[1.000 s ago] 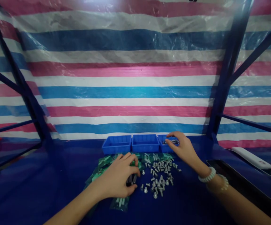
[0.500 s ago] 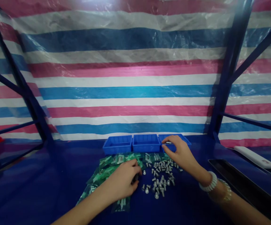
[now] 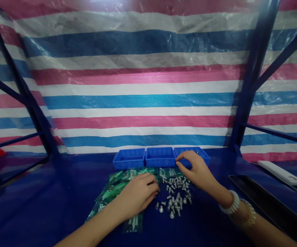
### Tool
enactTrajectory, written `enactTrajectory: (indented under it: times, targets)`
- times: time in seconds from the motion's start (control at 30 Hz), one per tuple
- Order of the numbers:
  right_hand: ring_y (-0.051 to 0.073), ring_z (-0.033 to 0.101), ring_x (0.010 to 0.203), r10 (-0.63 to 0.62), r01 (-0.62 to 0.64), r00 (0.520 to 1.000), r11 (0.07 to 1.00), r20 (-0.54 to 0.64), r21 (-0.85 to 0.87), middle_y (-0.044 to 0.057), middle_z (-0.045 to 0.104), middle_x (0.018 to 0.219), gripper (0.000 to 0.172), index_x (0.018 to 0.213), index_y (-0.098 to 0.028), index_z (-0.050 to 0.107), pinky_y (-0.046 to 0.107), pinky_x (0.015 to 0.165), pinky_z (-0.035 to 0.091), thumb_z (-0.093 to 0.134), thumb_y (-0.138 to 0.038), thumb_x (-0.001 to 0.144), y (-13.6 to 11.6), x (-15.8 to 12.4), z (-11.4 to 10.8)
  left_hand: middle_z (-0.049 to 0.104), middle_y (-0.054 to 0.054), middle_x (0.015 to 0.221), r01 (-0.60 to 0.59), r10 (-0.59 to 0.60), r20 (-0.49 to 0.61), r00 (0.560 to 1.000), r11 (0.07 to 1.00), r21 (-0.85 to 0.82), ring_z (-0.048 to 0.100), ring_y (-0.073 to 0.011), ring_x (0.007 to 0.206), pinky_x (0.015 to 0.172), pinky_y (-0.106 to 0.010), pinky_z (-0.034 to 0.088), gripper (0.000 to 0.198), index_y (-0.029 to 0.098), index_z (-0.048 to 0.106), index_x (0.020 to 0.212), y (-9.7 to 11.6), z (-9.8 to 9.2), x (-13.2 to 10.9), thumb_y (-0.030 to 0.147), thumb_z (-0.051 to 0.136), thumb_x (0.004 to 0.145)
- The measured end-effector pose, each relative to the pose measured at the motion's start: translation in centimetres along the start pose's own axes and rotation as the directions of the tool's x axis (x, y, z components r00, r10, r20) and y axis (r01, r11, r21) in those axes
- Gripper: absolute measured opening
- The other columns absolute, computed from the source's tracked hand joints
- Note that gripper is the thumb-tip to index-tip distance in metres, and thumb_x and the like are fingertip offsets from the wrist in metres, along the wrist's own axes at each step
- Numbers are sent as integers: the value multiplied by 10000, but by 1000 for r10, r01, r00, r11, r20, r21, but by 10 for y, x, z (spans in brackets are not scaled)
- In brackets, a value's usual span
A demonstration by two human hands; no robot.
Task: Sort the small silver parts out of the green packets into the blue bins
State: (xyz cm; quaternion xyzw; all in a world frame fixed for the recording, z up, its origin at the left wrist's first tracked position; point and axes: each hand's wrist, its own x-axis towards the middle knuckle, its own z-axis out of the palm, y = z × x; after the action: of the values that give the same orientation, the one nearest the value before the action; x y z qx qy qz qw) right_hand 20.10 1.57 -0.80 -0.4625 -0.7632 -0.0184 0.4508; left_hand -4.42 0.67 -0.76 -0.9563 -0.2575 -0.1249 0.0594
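Note:
Loose silvery screws lie in a scattered pile on the dark blue table. My left hand is at the pile's left edge, over some green-filled clear bags; its fingers are bent together and hide whatever may be in them. Over the front of the right blue bin reaches my right hand, thumb and forefinger curved toward each other at the bin's left side. Whether anything small is between those fingertips cannot be made out. A small piece shows inside that bin.
Left of that bin stand a middle blue bin and a left blue bin. A long black panel and a white device lie at the right. Blue metal posts rise behind, before striped sheeting.
My right hand has shifted slightly left and down, and the small piece at its fingertips no longer shows there. My left hand has moved slightly right, covering a screw and closing its finger gap.

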Motion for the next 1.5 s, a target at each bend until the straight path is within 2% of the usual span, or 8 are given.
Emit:
enactTrajectory:
  times: [0.53, 0.7, 0.83, 0.93, 1.0, 1.2, 1.37, 1.5]
  targets:
    - [232, 594, 833, -18, 18, 1000, 1000, 8, 26, 51, 673, 828, 83, 811, -194, 624, 406, 808, 422, 545, -201, 835, -2, -3, 4, 606, -42, 958, -186, 189, 6, 982, 960, 211, 522, -218, 925, 721, -316, 375, 50, 188, 663, 864, -6, -1, 7, 147, 638, 850]
    - [216, 613, 802, 152, -151, 988, 956, 16, 252, 49, 674, 812, 127, 815, -181, 643, 363, 775, 455, 571, -285, 819, -8, -3, 4, 636, -42, 874, -67, 42, -150, 988, 984, -167, 560, -180, 833, 716, -295, 433, 90, 172, 630, 942, -2, -7, 7, 188, 550, 905]
    - [154, 600, 598, 370, -558, 828, 614, 422, 557, 46, 666, 668, 361, 739, -149, 644, 282, 607, 468, 564, -491, 825, -21, -9, 14, 642, -9, 767, 92, -293, -246, 924, 795, -600, 603, -135, 700, 662, -252, 491, 86, 167, 616, 919, 9, -5, 8, 165, 583, 840]
    - [109, 563, 473, 315, -774, 632, 286, 708, 565, 55, 659, 577, 507, 703, -122, 651, 234, 517, 445, 520, -594, 833, -31, -17, 22, 668, -19, 759, 88, -403, -241, 883, 646, -758, 633, -135, 678, 655, -253, 526, 103, 154, 615, 901, 16, 0, 8, 148, 591, 801]
    - [88, 546, 442, 239, -807, 591, 185, 770, 561, 51, 652, 557, 495, 689, -112, 651, 207, 489, 428, 559, -579, 826, -35, -22, 25, 684, -29, 769, 62, -404, -237, 883, 603, -795, 653, -144, 694, 672, -262, 538, 110, 150, 626, 895, 19, 4, 7, 143, 596, 789]
    - [76, 561, 523, 186, -749, 661, 98, 727, 656, 8, 644, 634, 317, 712, -134, 645, 193, 540, 438, 688, -441, 781, -38, -22, 21, 693, -48, 861, 56, -430, -176, 886, 474, -879, 672, -165, 793, 738, -284, 542, 154, 160, 652, 950, 21, 8, 6, 176, 613, 801]
    - [118, 615, 640, 226, -602, 798, 328, 558, 728, -4, 661, 684, 227, 777, -160, 647, 242, 652, 473, 766, -339, 705, -45, -18, 19, 671, -16, 732, 143, -564, 24, 826, 168, -975, 651, -145, 692, 685, -272, 516, 210, 148, 628, 898, 20, 7, 9, 330, 663, 798]
    - [154, 656, 727, 161, -506, 860, 404, 485, 762, 4, 677, 743, 211, 839, -180, 640, 276, 710, 497, 755, -309, 716, -47, -20, 22, 653, 11, 655, 198, -618, 92, 780, 104, -975, 640, -140, 660, 666, -257, 491, 216, 156, 617, 814, 21, 4, 8, 342, 712, 757]
